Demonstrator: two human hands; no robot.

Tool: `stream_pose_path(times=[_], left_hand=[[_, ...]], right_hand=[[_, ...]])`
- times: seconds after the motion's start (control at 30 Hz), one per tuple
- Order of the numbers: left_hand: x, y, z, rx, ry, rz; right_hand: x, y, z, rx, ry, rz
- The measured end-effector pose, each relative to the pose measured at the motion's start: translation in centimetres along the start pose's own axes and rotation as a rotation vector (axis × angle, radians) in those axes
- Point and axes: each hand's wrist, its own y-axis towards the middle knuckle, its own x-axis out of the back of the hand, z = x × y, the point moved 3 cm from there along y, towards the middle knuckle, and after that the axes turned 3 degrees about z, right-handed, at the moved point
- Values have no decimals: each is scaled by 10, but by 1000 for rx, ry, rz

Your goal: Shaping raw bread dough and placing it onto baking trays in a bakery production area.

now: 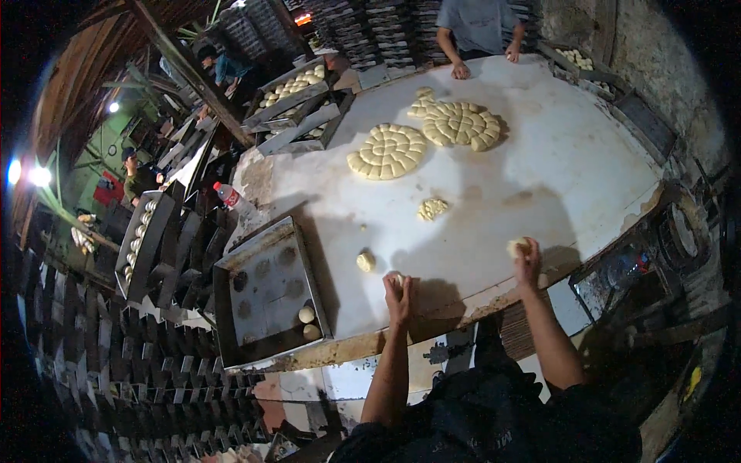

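The dough lump [366, 261] just left of the left hand [399, 299] is pale cream, matching the dough piece [515, 248] in the right hand [527, 264]; the tabletop [540, 154] beneath both is white with tan smudges; the tray [270, 306] left of the left hand is grey, blotched with dark rounds; beyond the hands, cream dough discs [386, 152] show ringed block patterns.

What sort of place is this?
Probably a bakery workshop: rounds of cut dough lie on a broad worktable, a tray near its left edge holds two dough balls, and the right hand holds a lump of dough.
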Motion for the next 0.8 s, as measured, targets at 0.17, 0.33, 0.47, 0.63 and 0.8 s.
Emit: stream_pose_path(times=[0.17,0.33,0.47,0.63,0.8], left_hand=[[-4,4,42,-597,1096,356],[-34,76,-10,-363,1124,143],[-109,87,-17,-258,999,26],[-128,3,-6,-405,1011,297],[-80,63,-38,34,1404,396]], right_hand=[[71,41,-23,785,-786,398],[63,122,-8,782,-790,469],[-23,121,-3,663,-474,397],[-5,50,-5,781,-427,873],[30,139,-28,813,-483,638]])
